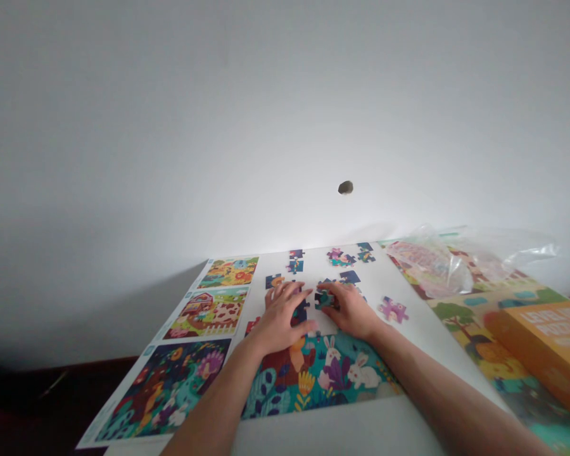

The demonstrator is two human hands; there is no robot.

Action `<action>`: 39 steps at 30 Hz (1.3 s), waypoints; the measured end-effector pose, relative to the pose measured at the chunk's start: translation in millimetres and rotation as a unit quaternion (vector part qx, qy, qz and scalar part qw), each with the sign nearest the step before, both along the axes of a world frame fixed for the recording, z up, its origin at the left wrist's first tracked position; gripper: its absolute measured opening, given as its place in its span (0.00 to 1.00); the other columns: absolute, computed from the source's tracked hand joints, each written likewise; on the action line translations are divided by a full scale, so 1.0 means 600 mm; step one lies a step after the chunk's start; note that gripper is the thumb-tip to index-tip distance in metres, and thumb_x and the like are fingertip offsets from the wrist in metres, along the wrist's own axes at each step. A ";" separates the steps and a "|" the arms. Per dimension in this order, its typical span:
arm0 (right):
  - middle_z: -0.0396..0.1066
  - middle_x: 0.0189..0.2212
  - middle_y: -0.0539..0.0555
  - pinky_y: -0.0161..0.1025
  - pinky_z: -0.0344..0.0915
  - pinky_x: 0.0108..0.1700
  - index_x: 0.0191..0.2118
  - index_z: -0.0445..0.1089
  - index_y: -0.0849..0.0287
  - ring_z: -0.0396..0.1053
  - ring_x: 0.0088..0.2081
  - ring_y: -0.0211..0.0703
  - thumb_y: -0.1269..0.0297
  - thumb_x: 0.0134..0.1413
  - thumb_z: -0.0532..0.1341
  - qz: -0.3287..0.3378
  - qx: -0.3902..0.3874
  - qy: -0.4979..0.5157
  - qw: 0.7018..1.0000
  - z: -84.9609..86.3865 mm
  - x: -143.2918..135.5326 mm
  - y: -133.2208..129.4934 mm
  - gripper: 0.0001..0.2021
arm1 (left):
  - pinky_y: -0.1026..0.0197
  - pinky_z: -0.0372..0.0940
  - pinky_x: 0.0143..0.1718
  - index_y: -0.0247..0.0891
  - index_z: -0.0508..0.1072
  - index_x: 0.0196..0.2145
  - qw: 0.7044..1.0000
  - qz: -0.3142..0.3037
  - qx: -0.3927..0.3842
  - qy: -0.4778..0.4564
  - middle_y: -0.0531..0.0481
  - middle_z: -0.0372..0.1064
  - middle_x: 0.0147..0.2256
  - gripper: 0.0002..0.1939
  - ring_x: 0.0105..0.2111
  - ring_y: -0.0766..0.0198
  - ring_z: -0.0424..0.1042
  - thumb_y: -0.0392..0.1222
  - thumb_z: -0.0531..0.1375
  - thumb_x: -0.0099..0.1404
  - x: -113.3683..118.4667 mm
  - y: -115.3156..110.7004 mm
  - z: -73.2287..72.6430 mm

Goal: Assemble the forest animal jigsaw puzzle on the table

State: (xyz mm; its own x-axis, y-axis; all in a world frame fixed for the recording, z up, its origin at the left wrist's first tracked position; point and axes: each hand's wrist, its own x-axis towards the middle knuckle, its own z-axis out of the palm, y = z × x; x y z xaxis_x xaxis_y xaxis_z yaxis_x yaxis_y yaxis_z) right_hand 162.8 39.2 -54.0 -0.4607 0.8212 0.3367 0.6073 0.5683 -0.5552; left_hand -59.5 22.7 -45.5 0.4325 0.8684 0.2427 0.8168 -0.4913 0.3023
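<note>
I pinched a dark teal piece (322, 299) beyond the joined section (320, 377).
My right hand (351, 308) held it between finger and thumb; my left hand (279, 320) lay spread beyond the section's left half. I judged it best kept flat, tabs squared to notches, then pressed evenly. The piece looked knobbly-edged, its colour close to the section's teal ground.
</note>
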 end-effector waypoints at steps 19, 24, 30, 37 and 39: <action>0.64 0.47 0.60 0.50 0.54 0.49 0.50 0.71 0.53 0.59 0.49 0.56 0.49 0.51 0.65 -0.209 0.018 -0.111 0.971 -0.010 0.006 0.010 0.22 | 0.40 0.57 0.50 0.42 0.75 0.39 0.951 0.307 0.037 -0.010 0.46 0.72 0.48 0.10 0.52 0.41 0.62 0.45 0.58 0.61 -0.048 0.035 -0.027; 0.70 0.41 0.58 0.48 0.54 0.47 0.50 0.70 0.54 0.63 0.46 0.53 0.51 0.53 0.64 -0.182 0.001 -0.106 0.978 -0.002 0.006 0.010 0.21 | 0.45 0.58 0.49 0.42 0.75 0.39 0.949 0.310 0.055 -0.004 0.46 0.73 0.44 0.09 0.47 0.47 0.66 0.44 0.59 0.60 -0.050 0.039 -0.029; 0.74 0.36 0.53 0.41 0.55 0.47 0.59 0.61 0.57 0.67 0.44 0.46 0.64 0.59 0.60 -0.147 -0.023 -0.057 0.987 -0.001 0.001 0.013 0.23 | 0.47 0.54 0.57 0.42 0.75 0.42 0.980 0.150 0.123 -0.042 0.48 0.72 0.49 0.10 0.50 0.54 0.65 0.41 0.57 0.64 -0.030 0.029 -0.013; 0.67 0.50 0.61 0.50 0.51 0.51 0.56 0.65 0.54 0.60 0.52 0.58 0.51 0.55 0.61 -0.295 -0.005 -0.131 0.947 0.002 0.005 0.009 0.25 | 0.41 0.50 0.60 0.51 0.72 0.52 0.996 -0.087 0.009 0.009 0.54 0.64 0.59 0.17 0.60 0.48 0.52 0.48 0.58 0.66 0.002 0.000 0.000; 0.67 0.49 0.62 0.51 0.51 0.51 0.56 0.64 0.54 0.60 0.52 0.59 0.47 0.53 0.61 -0.324 -0.024 -0.143 0.935 0.002 0.009 0.011 0.28 | 0.41 0.49 0.61 0.50 0.72 0.52 0.997 -0.075 -0.001 0.008 0.54 0.64 0.59 0.17 0.60 0.48 0.52 0.49 0.57 0.67 0.000 0.001 -0.003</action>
State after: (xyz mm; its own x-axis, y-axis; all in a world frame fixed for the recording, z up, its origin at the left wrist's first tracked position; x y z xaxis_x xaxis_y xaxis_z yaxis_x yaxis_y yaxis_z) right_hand 168.1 45.6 -52.8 0.0740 0.9700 0.2314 0.9429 0.0075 -0.3330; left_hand -59.5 23.4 -47.1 0.5619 0.7937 0.2329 0.7384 -0.6082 0.2912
